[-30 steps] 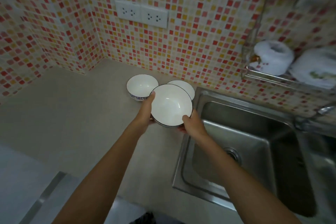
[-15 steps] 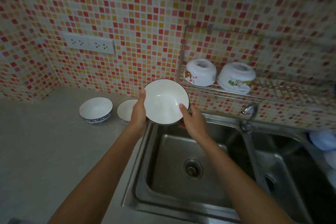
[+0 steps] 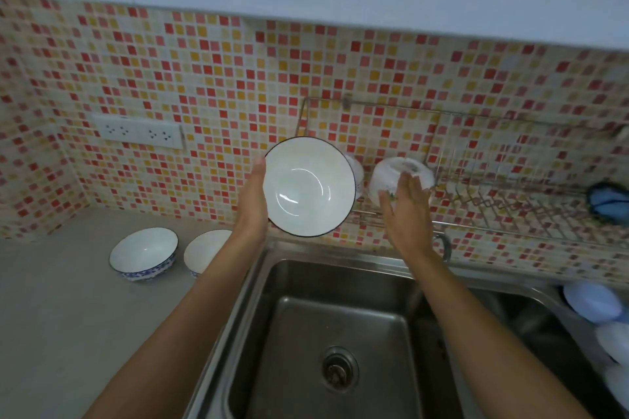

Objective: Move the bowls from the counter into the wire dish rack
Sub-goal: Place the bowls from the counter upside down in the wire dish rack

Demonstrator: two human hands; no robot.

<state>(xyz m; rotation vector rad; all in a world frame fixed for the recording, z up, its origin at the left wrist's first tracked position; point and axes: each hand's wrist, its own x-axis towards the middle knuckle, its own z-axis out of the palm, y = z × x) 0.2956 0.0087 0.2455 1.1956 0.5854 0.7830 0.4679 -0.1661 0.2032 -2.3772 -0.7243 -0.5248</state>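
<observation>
While my left hand [image 3: 251, 206] carries the white bowl [image 3: 309, 186] alone, palm against its left rim and fingers presumably curled behind where I cannot see them, the bowl sits tilted with its hollow facing me, raised above the sink [image 3: 340, 333] and just in front of the wire dish rack [image 3: 503, 204] on the tiled wall. I judge I hold it this way because the bowls already in the rack rest upside down, so tipping it is the start of turning it over to drain. My right hand [image 3: 405, 211] is off the bowl, fingers straight and spread, hovering near the upturned bowl [image 3: 394, 177] in the rack; whether it touches that one I cannot tell. It looks placed to steady or nudge that neighbour and make room. Another overturned bowl [image 3: 355, 168] peeks out from behind the one I carry, so the free slot is tight on the left end and wider to the right. Two bowls are waiting on the counter [image 3: 68, 316], a blue-patterned bowl [image 3: 143, 253] and a plain one [image 3: 207, 252] just beside it, partly hidden by my forearm. One-handed on a smooth rim, the risk I see is a slip over the steel basin
</observation>
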